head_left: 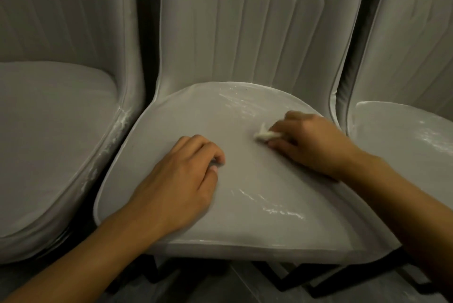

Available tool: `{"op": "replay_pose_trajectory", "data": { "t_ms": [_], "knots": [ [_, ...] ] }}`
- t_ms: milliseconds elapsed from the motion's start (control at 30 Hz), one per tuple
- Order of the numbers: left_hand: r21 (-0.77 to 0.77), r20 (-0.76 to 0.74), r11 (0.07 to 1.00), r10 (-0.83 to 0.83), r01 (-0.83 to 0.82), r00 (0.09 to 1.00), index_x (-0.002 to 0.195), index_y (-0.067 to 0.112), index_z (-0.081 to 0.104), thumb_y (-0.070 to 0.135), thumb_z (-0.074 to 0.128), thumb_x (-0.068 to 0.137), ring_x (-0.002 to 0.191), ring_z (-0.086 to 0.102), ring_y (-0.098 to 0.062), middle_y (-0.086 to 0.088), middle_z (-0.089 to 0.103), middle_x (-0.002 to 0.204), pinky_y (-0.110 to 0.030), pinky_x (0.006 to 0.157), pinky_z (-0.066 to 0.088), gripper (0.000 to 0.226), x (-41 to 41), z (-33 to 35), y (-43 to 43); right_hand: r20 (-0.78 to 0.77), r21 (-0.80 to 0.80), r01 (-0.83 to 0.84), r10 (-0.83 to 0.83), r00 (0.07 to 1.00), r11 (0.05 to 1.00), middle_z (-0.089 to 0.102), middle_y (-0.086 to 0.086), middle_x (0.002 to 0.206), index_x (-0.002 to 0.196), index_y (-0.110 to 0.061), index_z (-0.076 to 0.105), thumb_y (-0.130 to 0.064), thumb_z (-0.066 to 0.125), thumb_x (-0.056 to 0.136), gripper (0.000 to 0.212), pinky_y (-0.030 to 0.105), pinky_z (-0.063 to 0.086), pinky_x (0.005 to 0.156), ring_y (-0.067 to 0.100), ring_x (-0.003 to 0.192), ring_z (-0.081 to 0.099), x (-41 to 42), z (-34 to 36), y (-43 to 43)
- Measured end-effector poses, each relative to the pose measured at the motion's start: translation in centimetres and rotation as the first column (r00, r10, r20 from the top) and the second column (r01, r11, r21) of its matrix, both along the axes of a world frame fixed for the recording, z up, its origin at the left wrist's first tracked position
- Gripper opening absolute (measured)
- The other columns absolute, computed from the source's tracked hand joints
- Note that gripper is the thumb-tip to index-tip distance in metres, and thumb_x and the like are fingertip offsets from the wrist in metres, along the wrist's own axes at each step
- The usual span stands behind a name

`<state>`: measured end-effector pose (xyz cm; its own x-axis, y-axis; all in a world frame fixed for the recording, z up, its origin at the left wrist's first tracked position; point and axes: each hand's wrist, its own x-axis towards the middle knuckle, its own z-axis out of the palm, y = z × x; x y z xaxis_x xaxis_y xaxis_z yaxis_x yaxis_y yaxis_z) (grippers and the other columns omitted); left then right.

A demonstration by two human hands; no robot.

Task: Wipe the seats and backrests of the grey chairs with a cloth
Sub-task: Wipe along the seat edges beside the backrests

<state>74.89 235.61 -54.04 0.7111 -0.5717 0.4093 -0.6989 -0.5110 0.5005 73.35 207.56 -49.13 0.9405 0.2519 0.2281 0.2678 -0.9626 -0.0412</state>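
Three grey chairs stand side by side. The middle chair's seat (245, 207) fills the centre, with its ribbed backrest (257, 33) rising behind. My right hand (311, 143) grips a small white cloth (266, 135) and presses it on the right half of that seat. My left hand (179, 185) rests on the seat's left half with its fingers curled under, holding nothing. Wet streaks shine on the seat near the cloth and toward the front edge.
The left chair's seat (49, 143) and the right chair's seat (411, 146) flank the middle one closely, both with whitish dust marks along their edges. Dark chair legs (289, 275) and a dark floor (220, 288) show below the front edge.
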Motion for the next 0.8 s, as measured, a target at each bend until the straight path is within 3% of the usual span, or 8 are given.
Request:
{"op": "replay_pose_trajectory", "data": {
  "t_ms": [100, 267, 367, 433, 533, 600, 700, 800],
  "knots": [
    [-0.004, 0.001, 1.0, -0.006, 0.006, 1.0, 0.1, 0.029, 0.059, 0.024, 0.046, 0.093, 0.103, 0.05, -0.007, 0.018, 0.052, 0.105, -0.037, 0.086, 0.049, 0.015, 0.0, 0.0, 0.1, 0.005, 0.052, 0.179, -0.179, 0.984, 0.983, 0.059, -0.005, 0.085, 0.098, -0.026, 0.065, -0.057, 0.044, 0.093, 0.037, 0.036, 0.046, 0.068, 0.021, 0.079, 0.059, 0.7, -0.5, -0.7],
    [-0.016, 0.012, 0.999, -0.028, 0.028, 1.0, 0.101, 0.029, 0.058, 0.02, 0.046, 0.092, 0.1, 0.05, -0.009, 0.016, 0.051, 0.104, -0.037, 0.086, 0.048, 0.017, 0.6, -0.2, 0.0, -0.096, 0.223, -0.214, 0.24, 0.966, 0.951, 0.057, -0.012, 0.088, 0.103, -0.029, 0.065, -0.046, 0.054, 0.098, 0.021, 0.027, 0.046, 0.071, 0.009, 0.077, 0.057, -4.4, -0.7, 7.0],
    [-0.026, 0.006, 0.999, -0.043, 0.043, 0.999, 0.105, 0.028, 0.057, 0.019, 0.044, 0.094, 0.101, 0.05, -0.007, 0.016, 0.052, 0.105, -0.031, 0.088, 0.046, 0.019, 0.8, -0.5, 0.1, -0.149, 0.287, -0.239, 0.289, 0.946, 0.928, 0.059, -0.014, 0.091, 0.109, -0.031, 0.066, -0.046, 0.06, 0.095, 0.021, 0.024, 0.046, 0.073, 0.005, 0.081, 0.056, -5.3, 0.0, 8.3],
    [-0.066, -0.015, 0.997, -0.045, 0.043, 0.999, 0.11, 0.028, 0.057, 0.021, 0.044, 0.096, 0.104, 0.052, -0.006, 0.017, 0.053, 0.107, -0.027, 0.09, 0.045, 0.02, 0.8, -0.4, 0.2, -0.202, 0.349, -0.222, 0.305, 0.931, 0.91, 0.062, -0.018, 0.104, 0.124, -0.037, 0.059, -0.05, 0.067, 0.09, 0.038, 0.022, 0.049, 0.082, 0.002, 0.094, 0.059, -5.4, 0.8, 8.0],
    [-0.193, -0.121, 0.981, -0.062, 0.038, 0.991, 0.119, 0.03, 0.057, 0.028, 0.045, 0.099, 0.114, 0.055, -0.006, 0.022, 0.056, 0.115, -0.023, 0.094, 0.046, 0.023, 0.5, 0.3, 0.3, -0.337, 0.461, -0.128, 0.306, 0.89, 0.878, 0.057, -0.024, 0.116, 0.141, -0.053, 0.033, -0.059, 0.075, 0.076, 0.078, 0.021, 0.05, 0.088, 0.002, 0.105, 0.06, -6.0, 2.1, 6.4],
    [-0.244, -0.114, 0.968, -0.092, 0.062, 0.989, 0.125, 0.03, 0.057, 0.031, 0.046, 0.1, 0.121, 0.055, -0.006, 0.021, 0.057, 0.122, -0.024, 0.099, 0.045, 0.027, 0.1, 1.1, 0.5, -0.312, 0.529, -0.076, 0.277, 0.909, 0.845, 0.055, -0.022, 0.124, 0.144, -0.057, 0.026, -0.066, 0.069, 0.077, 0.08, 0.025, 0.05, 0.091, 0.004, 0.112, 0.059, -6.4, 3.1, 4.9],
    [-0.117, 0.068, 0.954, -0.269, 0.275, 0.961, 0.14, 0.032, 0.05, 0.039, 0.047, 0.102, 0.129, 0.049, -0.007, 0.017, 0.051, 0.136, -0.025, 0.106, 0.041, 0.038, -0.9, 3.1, 0.1, -0.109, 0.489, 0.015, 0.044, 0.993, 0.872, 0.051, -0.022, 0.128, 0.141, -0.049, 0.039, -0.072, 0.045, 0.086, 0.06, 0.026, 0.049, 0.092, 0.001, 0.115, 0.056, -5.4, 2.7, 1.4],
    [0.216, 0.119, 0.87, -0.473, 0.442, 0.873, 0.151, 0.047, 0.036, 0.056, 0.047, 0.101, 0.133, 0.043, -0.008, 0.012, 0.041, 0.148, -0.034, 0.106, 0.044, 0.052, -1.8, 4.6, -2.3, -0.092, 0.361, 0.205, -0.184, 0.979, 0.91, 0.047, -0.01, 0.126, 0.135, -0.035, 0.052, -0.069, 0.033, 0.093, 0.057, 0.029, 0.048, 0.092, 0.008, 0.107, 0.057, -3.8, -0.3, -1.2]
  ]
}}
